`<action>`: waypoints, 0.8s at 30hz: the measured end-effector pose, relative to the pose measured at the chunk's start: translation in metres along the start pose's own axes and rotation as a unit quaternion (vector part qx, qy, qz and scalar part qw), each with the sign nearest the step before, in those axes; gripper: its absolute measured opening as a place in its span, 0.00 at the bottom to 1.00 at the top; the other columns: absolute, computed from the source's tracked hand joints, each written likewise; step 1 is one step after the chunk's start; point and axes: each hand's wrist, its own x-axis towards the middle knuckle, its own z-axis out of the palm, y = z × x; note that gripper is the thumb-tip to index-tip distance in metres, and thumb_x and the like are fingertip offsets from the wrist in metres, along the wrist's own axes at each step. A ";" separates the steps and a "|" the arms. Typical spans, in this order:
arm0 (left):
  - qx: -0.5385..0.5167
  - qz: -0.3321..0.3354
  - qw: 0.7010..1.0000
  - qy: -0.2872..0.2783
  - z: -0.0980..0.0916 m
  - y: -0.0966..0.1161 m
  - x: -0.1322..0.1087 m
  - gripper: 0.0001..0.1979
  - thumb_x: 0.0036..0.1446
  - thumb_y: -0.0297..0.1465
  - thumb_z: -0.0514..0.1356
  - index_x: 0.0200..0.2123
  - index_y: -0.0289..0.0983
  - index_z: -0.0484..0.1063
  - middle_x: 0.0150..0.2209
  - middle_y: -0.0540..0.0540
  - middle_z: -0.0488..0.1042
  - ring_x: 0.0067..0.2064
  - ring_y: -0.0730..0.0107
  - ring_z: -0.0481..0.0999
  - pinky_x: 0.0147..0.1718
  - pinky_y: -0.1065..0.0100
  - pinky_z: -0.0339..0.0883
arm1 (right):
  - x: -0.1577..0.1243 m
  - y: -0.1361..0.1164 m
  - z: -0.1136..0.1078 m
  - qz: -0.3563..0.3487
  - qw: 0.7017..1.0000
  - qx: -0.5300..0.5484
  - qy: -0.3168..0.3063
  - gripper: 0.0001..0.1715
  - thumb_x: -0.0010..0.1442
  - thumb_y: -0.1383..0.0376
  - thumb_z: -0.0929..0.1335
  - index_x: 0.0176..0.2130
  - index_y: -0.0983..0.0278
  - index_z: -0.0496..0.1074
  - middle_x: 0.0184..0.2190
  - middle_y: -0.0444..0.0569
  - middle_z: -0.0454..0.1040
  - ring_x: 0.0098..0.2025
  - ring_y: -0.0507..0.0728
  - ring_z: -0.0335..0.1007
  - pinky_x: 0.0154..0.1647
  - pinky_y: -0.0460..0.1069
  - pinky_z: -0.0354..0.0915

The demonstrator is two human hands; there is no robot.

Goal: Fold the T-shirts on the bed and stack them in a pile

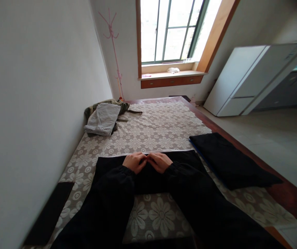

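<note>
both hands pinching black cloth, long axis left to right across bed

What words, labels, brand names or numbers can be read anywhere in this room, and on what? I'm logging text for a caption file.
None can be read.
Sticker near the top of the white fridge: something is there, too small and blurred to read.
Black cloth under both hands: no print shows.
Folded black cloth, grey folded garment, flowered lace cover: no text, pattern only.
</note>
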 end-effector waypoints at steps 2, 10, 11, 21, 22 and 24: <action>-0.002 0.000 1.000 0.000 0.000 0.000 0.000 0.11 0.65 0.37 0.55 0.43 0.42 0.76 0.41 0.47 0.78 0.43 0.64 0.77 0.42 0.66 0.68 | 0.000 0.000 0.000 -0.001 1.000 0.000 0.004 0.07 0.67 0.66 0.64 0.42 0.62 0.71 0.36 0.49 0.78 0.38 0.58 0.75 0.39 0.49 0.64; -0.012 0.000 1.000 0.005 0.000 -0.001 -0.001 0.11 0.64 0.37 0.55 0.43 0.42 0.76 0.42 0.47 0.79 0.44 0.63 0.78 0.43 0.66 0.69 | -0.001 -0.001 -0.001 0.001 1.000 0.000 -0.001 0.08 0.68 0.66 0.63 0.44 0.61 0.72 0.37 0.49 0.80 0.38 0.58 0.77 0.38 0.49 0.64; -0.013 0.000 1.000 0.005 0.001 -0.001 -0.001 0.11 0.64 0.37 0.55 0.44 0.43 0.77 0.42 0.47 0.79 0.44 0.63 0.77 0.44 0.66 0.69 | -0.001 -0.001 -0.002 0.002 1.000 0.003 -0.003 0.09 0.68 0.66 0.63 0.44 0.61 0.72 0.37 0.49 0.80 0.38 0.57 0.77 0.37 0.48 0.64; -0.015 0.005 1.000 0.005 0.002 -0.002 -0.001 0.12 0.63 0.36 0.56 0.44 0.43 0.77 0.42 0.47 0.79 0.44 0.62 0.78 0.43 0.65 0.69 | -0.001 -0.003 -0.002 0.014 1.000 -0.006 -0.010 0.10 0.68 0.65 0.63 0.45 0.61 0.72 0.35 0.48 0.79 0.35 0.57 0.76 0.35 0.48 0.62; -0.015 0.003 1.000 0.004 0.002 -0.002 0.000 0.12 0.63 0.36 0.56 0.44 0.43 0.77 0.42 0.47 0.79 0.44 0.62 0.78 0.44 0.65 0.69 | -0.001 -0.003 -0.002 0.015 1.000 -0.008 -0.011 0.10 0.68 0.65 0.63 0.45 0.61 0.72 0.35 0.48 0.79 0.35 0.57 0.76 0.35 0.48 0.62; -0.014 0.000 1.000 0.003 0.002 -0.002 0.000 0.12 0.63 0.36 0.56 0.44 0.43 0.77 0.42 0.46 0.79 0.45 0.62 0.78 0.44 0.65 0.69 | -0.001 -0.003 -0.002 0.020 1.000 -0.013 -0.013 0.09 0.68 0.65 0.63 0.45 0.61 0.72 0.34 0.47 0.79 0.34 0.56 0.75 0.34 0.47 0.61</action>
